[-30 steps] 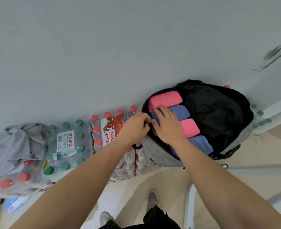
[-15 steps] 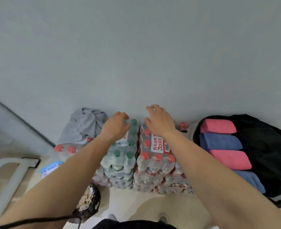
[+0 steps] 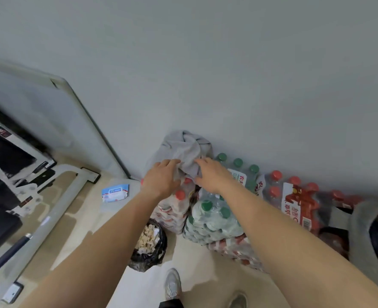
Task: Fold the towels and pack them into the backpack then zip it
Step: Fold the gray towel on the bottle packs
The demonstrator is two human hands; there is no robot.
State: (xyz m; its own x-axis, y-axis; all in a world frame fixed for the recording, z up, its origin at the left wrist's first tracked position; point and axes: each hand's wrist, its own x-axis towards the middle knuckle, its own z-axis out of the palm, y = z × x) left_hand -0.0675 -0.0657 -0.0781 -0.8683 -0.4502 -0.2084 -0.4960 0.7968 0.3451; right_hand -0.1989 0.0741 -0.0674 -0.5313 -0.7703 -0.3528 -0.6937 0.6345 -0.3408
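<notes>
Pale wall (image 3: 228, 63), beige floor (image 3: 194, 270), bottle packs (image 3: 214, 218); left hand (image 3: 161, 178), right hand (image 3: 212, 174) flat on towel (image 3: 181, 145).

Backpack (image 3: 359, 241) — half beyond right edge

Left arm: bare, stretched forward from lower left, wrist straight.
Left hand (image 3: 161, 180): palm down, fingers extended and loosely together.
Right arm: bare, stretched forward from lower right, angled in toward the left.
Right hand (image 3: 213, 174): palm down, fingers extended, thumb spread apart below them.
Hands near each other, not touching.
</notes>
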